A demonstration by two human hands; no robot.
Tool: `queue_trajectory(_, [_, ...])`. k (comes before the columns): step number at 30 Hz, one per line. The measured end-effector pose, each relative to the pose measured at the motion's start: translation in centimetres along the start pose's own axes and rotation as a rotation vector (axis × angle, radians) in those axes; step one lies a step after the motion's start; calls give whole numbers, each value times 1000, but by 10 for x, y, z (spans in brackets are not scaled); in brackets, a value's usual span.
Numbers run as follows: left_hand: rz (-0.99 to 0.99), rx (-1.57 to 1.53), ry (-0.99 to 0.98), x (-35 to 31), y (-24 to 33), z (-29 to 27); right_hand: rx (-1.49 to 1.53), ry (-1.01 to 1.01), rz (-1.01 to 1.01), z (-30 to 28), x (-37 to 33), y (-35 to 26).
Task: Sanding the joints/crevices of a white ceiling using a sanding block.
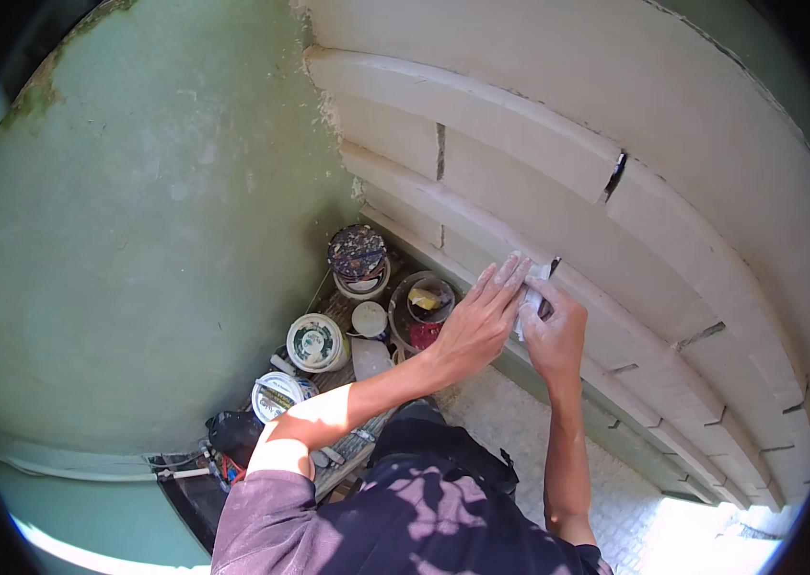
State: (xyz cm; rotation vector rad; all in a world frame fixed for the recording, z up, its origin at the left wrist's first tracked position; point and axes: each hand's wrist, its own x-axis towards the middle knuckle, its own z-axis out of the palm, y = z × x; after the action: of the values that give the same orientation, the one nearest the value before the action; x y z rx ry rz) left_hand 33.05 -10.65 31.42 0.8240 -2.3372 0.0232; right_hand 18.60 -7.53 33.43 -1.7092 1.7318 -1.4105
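My left hand (482, 321) reaches across with its fingers stretched out and whitish dust on them. Its fingertips lie by the edge of a long pale ledge on the panelled wall (510, 163), close against the other hand. My right hand (556, 331) is closed on a small pale flat piece (539, 273) with a dark part beside the thumb. I cannot tell exactly what kind of thing it is. A narrow dark gap (555, 264) cuts the ledge just past the fingertips.
Below, several tubs stand on planks in the corner: a lidded white tub (317, 343), a paint-spattered bucket (359, 257), a round basin (405, 311) with a yellow item inside. A green wall (137, 240) rises at the left. A black bag (234, 434) lies near pipes.
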Motion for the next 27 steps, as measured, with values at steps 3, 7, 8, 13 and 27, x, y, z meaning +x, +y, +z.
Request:
queue_trajectory(3, [52,100,-116,-3,-26,-4,4,-152,147,6,4,-4])
queue_trajectory(7, [72,77,-199,-4,-73,-8,122,-112,173,27,4,-11])
queue_trajectory(8, [57,100,-169,-1,-91,-15,163,-77,158,29,0,-18])
queue_trajectory(13, [-49,496,284,76,-252,-121,-36,-127,202,28,-39,21])
queue_trajectory(27, [374,366,55,170,-241,-98,-240,-502,432,62,-188,85])
